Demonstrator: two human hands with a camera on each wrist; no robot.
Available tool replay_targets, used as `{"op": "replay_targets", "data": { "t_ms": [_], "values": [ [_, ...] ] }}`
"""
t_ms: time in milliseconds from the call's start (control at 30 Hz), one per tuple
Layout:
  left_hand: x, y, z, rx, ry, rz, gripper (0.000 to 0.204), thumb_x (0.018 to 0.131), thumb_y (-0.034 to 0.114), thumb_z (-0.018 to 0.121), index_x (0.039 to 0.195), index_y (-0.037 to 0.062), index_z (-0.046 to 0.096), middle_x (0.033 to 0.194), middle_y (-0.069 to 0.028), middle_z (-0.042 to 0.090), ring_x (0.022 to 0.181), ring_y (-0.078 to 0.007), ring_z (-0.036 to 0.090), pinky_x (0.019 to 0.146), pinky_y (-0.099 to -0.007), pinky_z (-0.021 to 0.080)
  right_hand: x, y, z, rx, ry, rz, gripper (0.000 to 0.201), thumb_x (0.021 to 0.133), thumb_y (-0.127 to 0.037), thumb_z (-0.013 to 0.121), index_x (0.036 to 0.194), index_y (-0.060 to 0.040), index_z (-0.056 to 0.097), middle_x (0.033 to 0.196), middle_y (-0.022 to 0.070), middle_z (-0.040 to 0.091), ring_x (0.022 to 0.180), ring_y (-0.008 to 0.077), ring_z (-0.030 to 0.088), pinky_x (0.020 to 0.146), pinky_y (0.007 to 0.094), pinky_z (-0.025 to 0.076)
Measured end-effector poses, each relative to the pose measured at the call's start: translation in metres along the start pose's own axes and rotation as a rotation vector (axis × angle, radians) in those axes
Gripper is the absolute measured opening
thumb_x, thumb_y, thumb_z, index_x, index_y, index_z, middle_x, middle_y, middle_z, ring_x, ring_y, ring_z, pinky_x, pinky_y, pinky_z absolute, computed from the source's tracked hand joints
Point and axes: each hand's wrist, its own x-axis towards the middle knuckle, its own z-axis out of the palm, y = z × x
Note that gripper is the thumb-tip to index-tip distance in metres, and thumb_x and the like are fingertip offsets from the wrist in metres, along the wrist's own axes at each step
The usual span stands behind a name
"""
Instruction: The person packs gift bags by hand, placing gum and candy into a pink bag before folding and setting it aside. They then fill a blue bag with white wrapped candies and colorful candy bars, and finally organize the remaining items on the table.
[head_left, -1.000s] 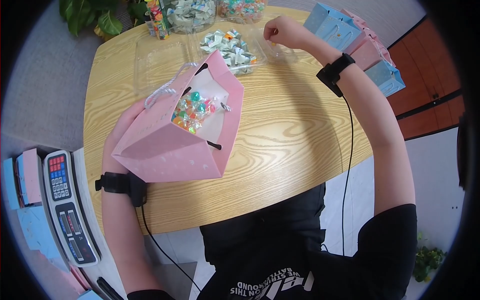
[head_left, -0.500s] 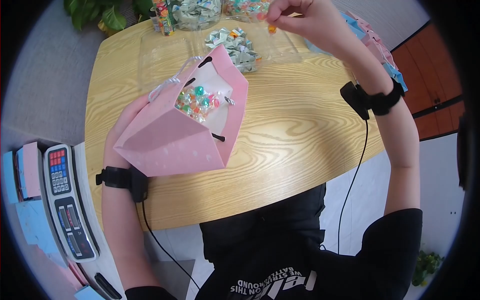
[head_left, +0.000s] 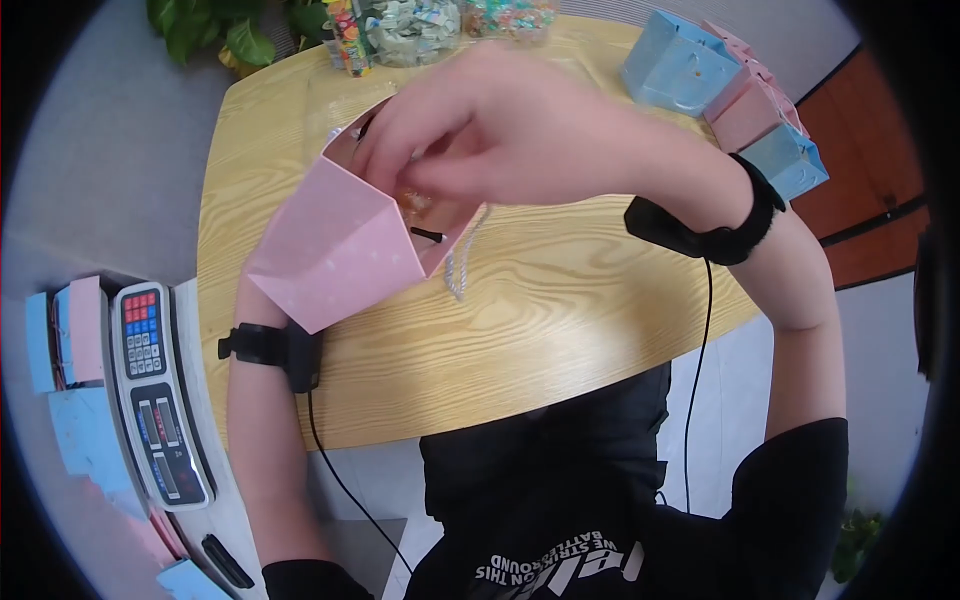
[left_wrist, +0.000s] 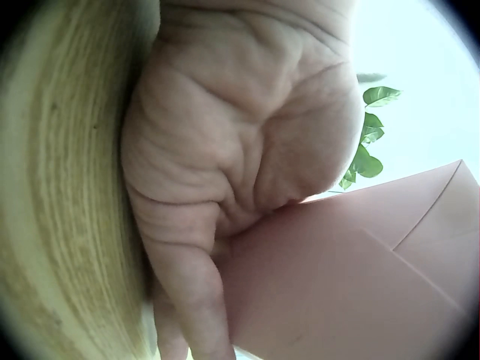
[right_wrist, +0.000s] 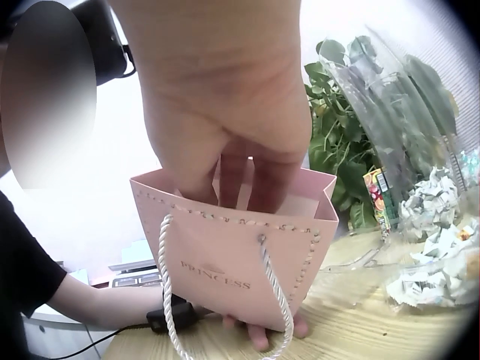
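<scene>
A pink paper gift bag [head_left: 340, 250] leans over the table with its mouth toward the right. It has white rope handles [right_wrist: 166, 277] and reads "PRINCESS" on its front in the right wrist view. My left hand [left_wrist: 217, 142] holds the bag low down, its fingers under the base close to the tabletop; the thumb is hidden. My right hand [head_left: 490, 130] reaches into the bag's mouth with fingers pointing down. Its fingertips are behind the bag's rim in the right wrist view, and I cannot tell whether they still pinch a candy. Some wrapped candies [head_left: 416, 205] show inside the bag.
At the back stand clear tubs of white-wrapped [head_left: 415, 30] and colourful candies [head_left: 510, 18] beside a bright fruit-print pack [head_left: 347, 40]. White wrapped pieces [right_wrist: 435, 266] lie nearer. Blue [head_left: 675, 65] and pink gift bags [head_left: 745, 105] line the right edge; a scale [head_left: 160, 400] stands left.
My right hand has come from the clear containers, carrying a small orange candy, over and into the pink bag. The bag has tipped somewhat, and its near handle now hangs down on the right.
</scene>
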Motion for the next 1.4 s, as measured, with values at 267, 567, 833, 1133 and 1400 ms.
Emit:
{"op": "replay_targets", "data": {
  "t_ms": [267,567,833,1133,1400],
  "values": [
    [0.001,-0.012,-0.011,-0.441,0.026,-0.012,0.065,0.100,0.045,0.042,0.143,-0.0025,0.030,0.139,-0.0261,0.044,0.112,-0.0466,0.058,0.080,-0.0494,0.061,-0.014,0.028,-0.018,-0.408,0.265,-0.277,0.018,0.082,-0.017,0.075,0.096,-0.0054,0.073,0.123,0.0119,0.062,0.107,0.0230,0.060,0.089,0.0355,0.050],
    [-0.016,0.006,0.009,-0.586,-0.276,-0.102,0.068,0.099,0.048,0.044,0.145,-0.0003,0.030,0.137,-0.0304,0.045,0.110,-0.0501,0.058,0.073,-0.0452,0.062,-0.005,0.029,-0.007,-0.205,0.190,-0.253,0.019,0.077,-0.022,0.079,0.086,-0.0061,0.073,0.102,0.0101,0.064,0.094,0.0256,0.062,0.081,0.0357,0.050],
    [0.003,0.006,-0.018,0.076,-0.173,-0.087,0.077,0.096,0.058,0.044,0.146,0.0009,0.031,0.140,-0.0217,0.048,0.121,-0.0360,0.055,0.094,-0.0468,0.051,-0.054,0.024,-0.053,-0.328,0.312,-0.239,0.022,0.081,-0.025,0.072,0.078,-0.0031,0.071,0.084,0.0097,0.064,0.081,0.0293,0.062,0.069,0.0384,0.048],
    [-0.004,0.105,0.065,0.521,-0.288,0.123,0.096,0.085,0.054,0.068,0.153,0.0054,0.021,0.150,-0.0185,0.035,0.137,-0.0315,0.039,0.111,-0.0437,0.033,-0.094,0.037,-0.059,-0.352,0.183,0.038,0.022,0.078,-0.026,0.074,0.079,-0.0045,0.071,0.087,0.0084,0.064,0.081,0.0310,0.062,0.070,0.0406,0.049],
    [0.008,0.147,0.149,1.416,-0.071,0.215,0.073,0.065,0.027,0.084,0.128,0.0018,0.056,0.116,-0.0193,0.065,0.111,-0.0303,0.061,0.092,-0.0349,0.048,-0.108,0.030,-0.064,-0.281,0.043,0.151,0.028,0.076,-0.023,0.075,0.097,-0.0050,0.068,0.093,0.0110,0.067,0.085,0.0323,0.064,0.073,0.0422,0.050]
  ]
}}
